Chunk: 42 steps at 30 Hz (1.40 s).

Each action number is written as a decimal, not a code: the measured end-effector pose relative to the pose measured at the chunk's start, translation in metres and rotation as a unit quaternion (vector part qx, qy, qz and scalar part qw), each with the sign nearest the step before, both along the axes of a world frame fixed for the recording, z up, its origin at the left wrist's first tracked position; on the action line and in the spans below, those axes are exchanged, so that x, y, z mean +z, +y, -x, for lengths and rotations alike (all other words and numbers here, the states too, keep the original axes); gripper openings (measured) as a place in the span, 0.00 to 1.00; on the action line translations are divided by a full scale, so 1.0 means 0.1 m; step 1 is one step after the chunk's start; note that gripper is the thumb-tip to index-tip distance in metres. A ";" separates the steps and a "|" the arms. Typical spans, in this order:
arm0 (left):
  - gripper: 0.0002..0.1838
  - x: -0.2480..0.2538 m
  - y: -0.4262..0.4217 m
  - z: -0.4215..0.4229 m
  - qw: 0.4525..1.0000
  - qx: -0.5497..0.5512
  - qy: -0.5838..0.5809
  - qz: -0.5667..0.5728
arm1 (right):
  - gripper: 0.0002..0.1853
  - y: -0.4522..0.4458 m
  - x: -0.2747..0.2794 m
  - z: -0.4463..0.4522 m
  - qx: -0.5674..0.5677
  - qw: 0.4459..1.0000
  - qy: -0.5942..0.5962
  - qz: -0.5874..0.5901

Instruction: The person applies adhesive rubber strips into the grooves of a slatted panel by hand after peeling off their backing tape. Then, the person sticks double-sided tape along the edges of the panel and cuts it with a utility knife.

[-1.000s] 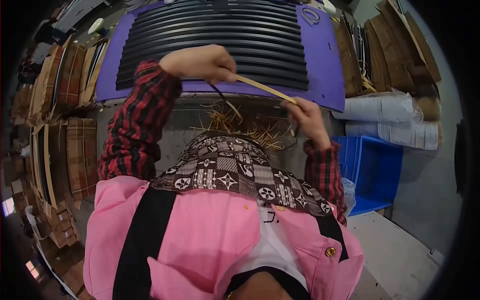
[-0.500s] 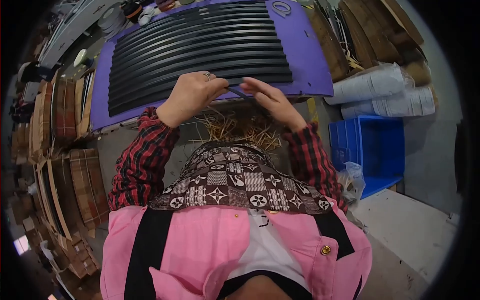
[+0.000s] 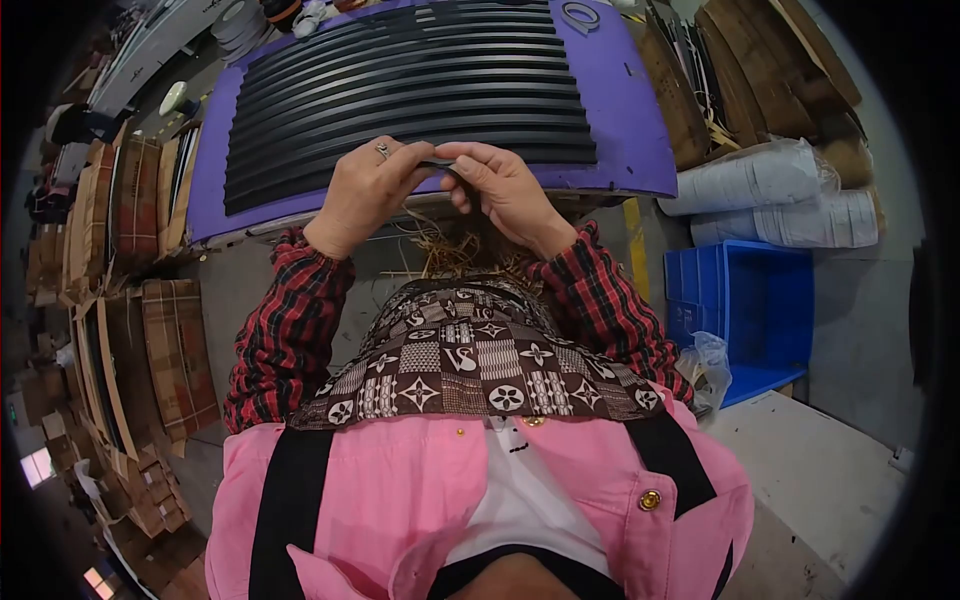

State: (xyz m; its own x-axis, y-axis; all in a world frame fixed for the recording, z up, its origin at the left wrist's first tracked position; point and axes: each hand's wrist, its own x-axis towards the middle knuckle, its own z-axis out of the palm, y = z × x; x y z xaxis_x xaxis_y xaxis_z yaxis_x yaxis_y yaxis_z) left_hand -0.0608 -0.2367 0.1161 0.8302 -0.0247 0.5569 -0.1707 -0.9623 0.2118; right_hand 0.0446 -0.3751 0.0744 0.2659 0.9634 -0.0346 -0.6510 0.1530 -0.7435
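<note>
Both hands meet above the near edge of the purple table [image 3: 635,130]. My left hand [image 3: 368,188], with a ring on one finger, pinches a dark strip [image 3: 436,163]. My right hand [image 3: 502,192] closes on the same strip from the other side, thumb and index finger pressed on it. Just beyond them lies a row of long black ribbed strips [image 3: 410,100] on the table. Most of the held strip is hidden by the fingers.
Yellowish scraps [image 3: 445,255] lie on the floor below the table edge. A blue bin [image 3: 765,310] stands at the right, below plastic-wrapped white rolls [image 3: 750,180]. Cardboard bundles [image 3: 175,350] line the left; a grey coil [image 3: 580,17] sits on the table.
The light strip stretched between my hands a second ago no longer shows there. My right hand has moved left toward my left hand and closed on the dark strip.
</note>
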 end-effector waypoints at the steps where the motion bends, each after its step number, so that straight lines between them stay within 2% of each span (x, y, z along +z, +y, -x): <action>1: 0.09 -0.01 -0.01 -0.01 1.000 -0.009 -0.019 -0.007 | 0.14 0.03 -0.02 -0.01 -0.025 0.997 -0.077 0.017; 2: 0.09 -0.01 0.01 0.00 1.000 -0.009 -0.019 -0.008 | 0.14 0.05 -0.04 -0.01 -0.050 0.986 -0.152 0.035; 4: 0.08 -0.01 0.06 0.02 0.998 0.031 -0.038 -0.040 | 0.14 0.01 -0.03 -0.03 -0.052 0.984 -0.167 0.045; 9: 0.07 -0.04 0.06 0.02 0.998 0.023 -0.041 -0.038 | 0.13 -0.04 -0.04 0.00 -0.071 0.980 -0.175 0.066; 12: 0.06 -0.01 -0.02 -0.03 0.999 0.020 -0.031 -0.028 | 0.15 -0.03 0.00 0.06 -0.072 0.965 -0.223 0.115; 14: 0.05 -0.01 -0.05 -0.05 0.999 0.020 -0.026 -0.019 | 0.16 -0.04 -0.03 0.07 -0.151 0.919 -0.354 0.085; 15: 0.05 -0.02 -0.04 -0.06 0.999 0.025 -0.025 -0.006 | 0.16 -0.03 -0.06 0.06 -0.152 0.918 -0.355 0.084; 17: 0.05 -0.03 -0.04 -0.07 0.999 0.032 -0.022 0.007 | 0.15 -0.01 -0.15 0.04 -0.233 0.849 -0.473 0.034; 18: 0.05 -0.04 -0.04 -0.07 0.999 0.026 -0.018 0.028 | 0.15 -0.01 -0.15 0.05 -0.232 0.849 -0.473 0.033; 20: 0.05 -0.04 -0.03 -0.09 0.998 0.020 -0.015 0.050 | 0.14 0.02 -0.14 0.05 -0.302 0.751 -0.585 0.047; 23: 0.05 -0.03 -0.01 -0.10 0.998 0.025 -0.015 0.057 | 0.15 0.06 -0.30 -0.07 -0.318 0.777 -0.537 0.077; 24: 0.05 -0.02 0.01 -0.10 0.997 0.033 -0.011 0.062 | 0.15 0.05 -0.26 -0.09 -0.285 0.842 -0.455 0.046; 28: 0.05 -0.06 0.06 -0.16 0.998 0.002 0.001 0.067 | 0.14 0.12 -0.15 -0.12 -0.300 0.823 -0.482 -0.025; 30: 0.04 -0.05 0.04 -0.20 0.998 -0.007 0.011 0.067 | 0.11 0.18 -0.18 -0.11 -0.212 0.925 -0.316 -0.018; 34: 0.04 -0.09 0.05 -0.26 0.996 -0.013 0.009 0.084 | 0.11 0.16 -0.19 -0.07 -0.233 0.917 -0.324 -0.012; 36: 0.04 -0.11 0.03 -0.27 0.995 -0.003 0.018 0.096 | 0.11 0.18 -0.23 -0.04 -0.303 0.878 -0.369 -0.026; 40: 0.04 -0.14 0.02 -0.30 0.990 0.025 0.048 0.130 | 0.08 0.23 -0.29 -0.01 -0.344 0.850 -0.398 -0.016; 42: 0.04 -0.20 0.03 -0.33 0.992 0.030 0.028 0.123 | 0.07 0.28 -0.33 0.00 -0.383 0.874 -0.288 -0.080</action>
State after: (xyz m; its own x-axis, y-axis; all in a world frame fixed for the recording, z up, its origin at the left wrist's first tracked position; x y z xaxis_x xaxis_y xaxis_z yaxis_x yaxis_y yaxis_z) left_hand -0.0282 -0.2334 0.0960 0.8557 0.1562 0.4934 -0.0970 -0.8880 0.4494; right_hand 0.0443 -0.3470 0.0413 0.7638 0.4757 0.4363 0.1622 0.5128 -0.8431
